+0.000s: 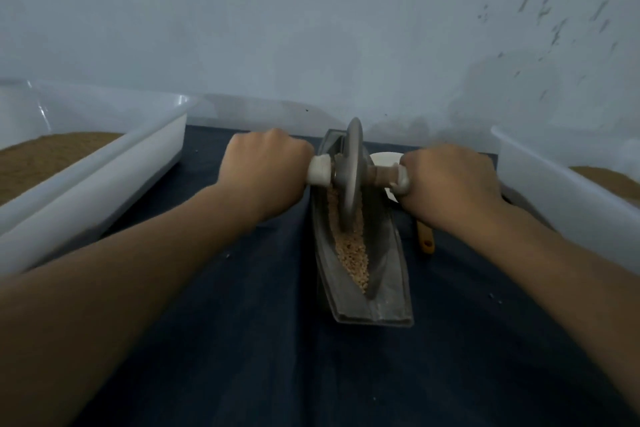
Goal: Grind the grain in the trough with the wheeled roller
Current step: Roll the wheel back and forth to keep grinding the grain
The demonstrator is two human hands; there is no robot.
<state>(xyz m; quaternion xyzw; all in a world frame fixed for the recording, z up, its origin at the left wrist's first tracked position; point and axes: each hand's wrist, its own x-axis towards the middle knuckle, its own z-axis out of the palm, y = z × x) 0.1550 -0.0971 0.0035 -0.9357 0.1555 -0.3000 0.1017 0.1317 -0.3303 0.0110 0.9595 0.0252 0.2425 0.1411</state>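
Left hand (266, 166) fisted round the left handle of the wheeled roller (351, 177), centre-left. Right hand (450, 180) fisted round its right handle, centre-right. Roller's metal disc stands upright at the far end of the grey trough (388, 274), frame centre. Tan grain (351, 253) lies along the groove, under and nearer than the disc. Trough sits on dark blue cloth (242, 322). 2 white tubs of brown meal: left tub (104, 163), right tub (554, 191).

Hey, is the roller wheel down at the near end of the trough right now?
No, the wheel stands toward the far end of the trough, with grain lying nearer in the groove.
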